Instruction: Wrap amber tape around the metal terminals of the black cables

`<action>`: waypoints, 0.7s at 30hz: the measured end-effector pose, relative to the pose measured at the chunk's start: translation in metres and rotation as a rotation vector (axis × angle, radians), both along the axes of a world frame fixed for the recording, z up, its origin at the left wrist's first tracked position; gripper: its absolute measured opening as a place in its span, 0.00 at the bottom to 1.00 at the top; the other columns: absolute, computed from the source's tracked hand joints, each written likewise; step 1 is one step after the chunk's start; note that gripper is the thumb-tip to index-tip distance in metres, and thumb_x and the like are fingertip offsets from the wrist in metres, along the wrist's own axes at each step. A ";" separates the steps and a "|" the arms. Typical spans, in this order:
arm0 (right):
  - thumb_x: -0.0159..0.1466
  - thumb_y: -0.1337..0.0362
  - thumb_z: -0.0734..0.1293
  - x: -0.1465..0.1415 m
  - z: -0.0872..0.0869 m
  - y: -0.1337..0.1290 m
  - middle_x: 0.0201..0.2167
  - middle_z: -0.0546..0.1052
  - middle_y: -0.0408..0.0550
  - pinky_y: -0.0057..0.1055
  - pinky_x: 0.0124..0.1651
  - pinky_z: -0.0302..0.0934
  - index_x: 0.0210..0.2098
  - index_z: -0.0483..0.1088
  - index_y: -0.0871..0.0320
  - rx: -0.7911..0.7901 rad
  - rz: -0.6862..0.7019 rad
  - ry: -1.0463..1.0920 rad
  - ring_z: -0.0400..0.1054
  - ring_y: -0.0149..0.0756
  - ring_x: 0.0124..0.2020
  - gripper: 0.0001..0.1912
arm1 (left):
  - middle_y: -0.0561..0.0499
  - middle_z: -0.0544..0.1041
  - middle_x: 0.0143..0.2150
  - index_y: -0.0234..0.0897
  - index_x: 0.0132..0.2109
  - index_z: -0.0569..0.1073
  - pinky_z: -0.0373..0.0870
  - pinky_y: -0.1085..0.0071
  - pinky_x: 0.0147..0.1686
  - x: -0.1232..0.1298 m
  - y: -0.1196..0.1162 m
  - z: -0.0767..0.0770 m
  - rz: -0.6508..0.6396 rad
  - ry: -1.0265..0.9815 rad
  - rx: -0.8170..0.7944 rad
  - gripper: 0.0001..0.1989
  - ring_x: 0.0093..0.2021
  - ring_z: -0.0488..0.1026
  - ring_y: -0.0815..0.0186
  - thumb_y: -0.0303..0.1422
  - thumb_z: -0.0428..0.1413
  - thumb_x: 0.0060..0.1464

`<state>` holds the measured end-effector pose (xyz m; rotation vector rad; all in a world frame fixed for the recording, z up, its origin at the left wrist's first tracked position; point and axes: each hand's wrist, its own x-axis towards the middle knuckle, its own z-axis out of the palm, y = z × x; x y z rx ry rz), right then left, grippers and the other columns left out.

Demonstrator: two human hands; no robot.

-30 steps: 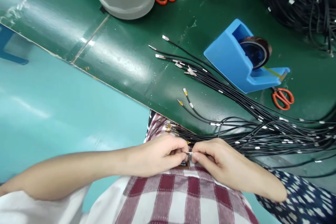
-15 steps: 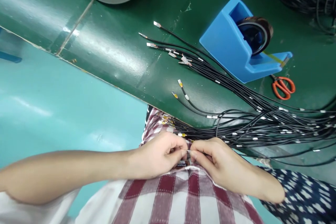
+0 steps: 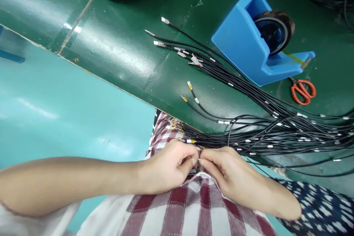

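- Main risk, by judgement: a slip of the small silvery piece [image 3: 198, 159] out of the pinch of the left hand [image 3: 173, 166] or right hand [image 3: 228, 173], because of so thin a shape and so little bare surface to hold.
- After such a slip, likely a drop into the folds of the checked cloth [image 3: 179, 206] just below, with a poor chance of quick recovery.
- Another possible fault: a bend or mark on the piece, from uneven pulling or twisting across so short a span.
- Also possible: a snag on the black cables [image 3: 246, 142] just beyond the knuckles, because of so many crossing strands along the edge of the desk [image 3: 124, 62].
- Fingers of the left hand closed in a pinch on one end; fingers of the right hand likewise closed on the other, with only a small gap between.
- Located between both sets of fingertips, over the lap, well apart from the blue tape dispenser [image 3: 238, 42].
- Looks slim, straight and shiny where bare, roughly level; mostly covered, so cannot tell the full shape, nor any join to a cable.
- Nearby, loose cable ends [image 3: 189, 85] with pale tips and yellow bands.
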<state>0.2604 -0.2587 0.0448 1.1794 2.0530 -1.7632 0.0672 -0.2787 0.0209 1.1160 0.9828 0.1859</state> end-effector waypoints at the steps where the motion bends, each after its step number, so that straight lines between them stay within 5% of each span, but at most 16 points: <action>1: 0.72 0.61 0.53 0.000 -0.001 -0.001 0.24 0.68 0.40 0.28 0.32 0.49 0.28 0.62 0.57 -0.005 0.001 -0.006 0.58 0.28 0.25 0.16 | 0.57 0.58 0.21 0.36 0.25 0.61 0.52 0.76 0.23 0.001 -0.001 -0.001 -0.001 0.000 -0.007 0.10 0.25 0.55 0.72 0.24 0.48 0.53; 5: 0.72 0.60 0.54 0.001 -0.003 0.004 0.22 0.65 0.40 0.27 0.32 0.49 0.26 0.62 0.58 -0.001 0.006 -0.024 0.57 0.27 0.25 0.18 | 0.57 0.59 0.21 0.36 0.24 0.62 0.52 0.75 0.23 -0.002 0.011 -0.007 -0.051 -0.003 -0.069 0.09 0.24 0.56 0.72 0.26 0.49 0.52; 10: 0.72 0.56 0.55 -0.001 -0.005 0.030 0.27 0.70 0.41 0.24 0.34 0.55 0.35 0.70 0.58 -0.093 -0.157 0.159 0.62 0.27 0.28 0.18 | 0.56 0.67 0.21 0.34 0.30 0.69 0.55 0.76 0.20 -0.021 0.064 0.002 -0.140 -0.113 -0.219 0.07 0.19 0.59 0.73 0.31 0.51 0.54; 14: 0.71 0.51 0.56 -0.004 -0.008 0.046 0.24 0.67 0.39 0.23 0.29 0.57 0.39 0.69 0.60 -0.171 -0.405 0.287 0.60 0.25 0.23 0.20 | 0.57 0.64 0.19 0.33 0.28 0.69 0.51 0.77 0.19 -0.028 0.093 0.007 0.083 -0.209 -0.077 0.11 0.18 0.55 0.75 0.35 0.54 0.55; 21: 0.68 0.48 0.61 -0.013 -0.017 0.050 0.18 0.65 0.37 0.24 0.26 0.55 0.34 0.68 0.61 -0.240 -0.647 0.512 0.59 0.24 0.18 0.21 | 0.58 0.61 0.17 0.32 0.28 0.71 0.47 0.76 0.19 -0.013 0.097 -0.005 0.327 -0.352 -0.004 0.14 0.17 0.53 0.76 0.38 0.55 0.57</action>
